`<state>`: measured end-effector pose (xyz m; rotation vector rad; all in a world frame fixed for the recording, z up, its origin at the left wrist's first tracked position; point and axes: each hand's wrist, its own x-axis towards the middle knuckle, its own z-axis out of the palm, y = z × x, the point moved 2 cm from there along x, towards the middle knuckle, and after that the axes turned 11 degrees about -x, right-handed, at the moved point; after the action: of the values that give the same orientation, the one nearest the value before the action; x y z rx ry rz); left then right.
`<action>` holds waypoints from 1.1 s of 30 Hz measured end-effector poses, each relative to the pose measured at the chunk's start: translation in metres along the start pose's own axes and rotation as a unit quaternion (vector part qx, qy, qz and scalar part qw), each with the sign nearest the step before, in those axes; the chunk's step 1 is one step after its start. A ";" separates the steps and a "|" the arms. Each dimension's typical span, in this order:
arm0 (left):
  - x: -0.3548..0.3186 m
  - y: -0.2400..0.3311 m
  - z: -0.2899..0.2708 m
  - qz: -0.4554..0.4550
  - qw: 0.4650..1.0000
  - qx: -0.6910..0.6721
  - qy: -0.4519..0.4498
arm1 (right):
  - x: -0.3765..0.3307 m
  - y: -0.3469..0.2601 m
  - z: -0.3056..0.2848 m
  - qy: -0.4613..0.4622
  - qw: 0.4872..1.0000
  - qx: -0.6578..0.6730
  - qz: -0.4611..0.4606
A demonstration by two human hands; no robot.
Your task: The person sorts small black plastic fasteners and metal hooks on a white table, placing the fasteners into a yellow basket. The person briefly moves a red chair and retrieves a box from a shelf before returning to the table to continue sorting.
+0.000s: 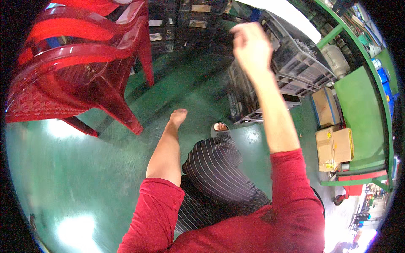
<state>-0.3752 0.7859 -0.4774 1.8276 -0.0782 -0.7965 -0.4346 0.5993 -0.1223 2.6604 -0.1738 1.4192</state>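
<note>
We saw the person's right hand [252, 47] raised and loosely clenched, holding nothing we could make out, just before stacked dark plastic crates [295, 63]. The left hand [177, 117] hung empty with its fingers relaxed above the green floor [76, 168], near stacked red plastic chairs [80, 63].

**Hands over the green floor and dark crates**

The right hand [252, 45] is raised with fingers curled loosely, blurred, just in front of the stacked dark plastic crates [295, 67] to its right; whether it touches them is unclear. The left hand [178, 117] hangs low, fingers pointing down over the glossy green floor [84, 168], holding nothing.
</note>
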 end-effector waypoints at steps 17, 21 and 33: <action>0.003 -0.073 -0.049 -0.233 0.924 0.302 -0.024 | 0.120 0.090 0.376 -0.070 0.985 -0.108 0.118; 0.000 -0.093 -0.027 -0.216 0.930 0.298 0.015 | 0.158 0.184 0.435 -0.252 0.955 -0.143 0.062; -0.007 -0.110 -0.024 -0.202 0.925 0.312 0.073 | 0.164 0.224 0.452 -0.397 0.911 -0.098 -0.052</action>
<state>-0.4018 0.8538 -0.5633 2.5561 0.1685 -0.9912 -0.0097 0.2983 -0.2238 2.8395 -0.2205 0.2018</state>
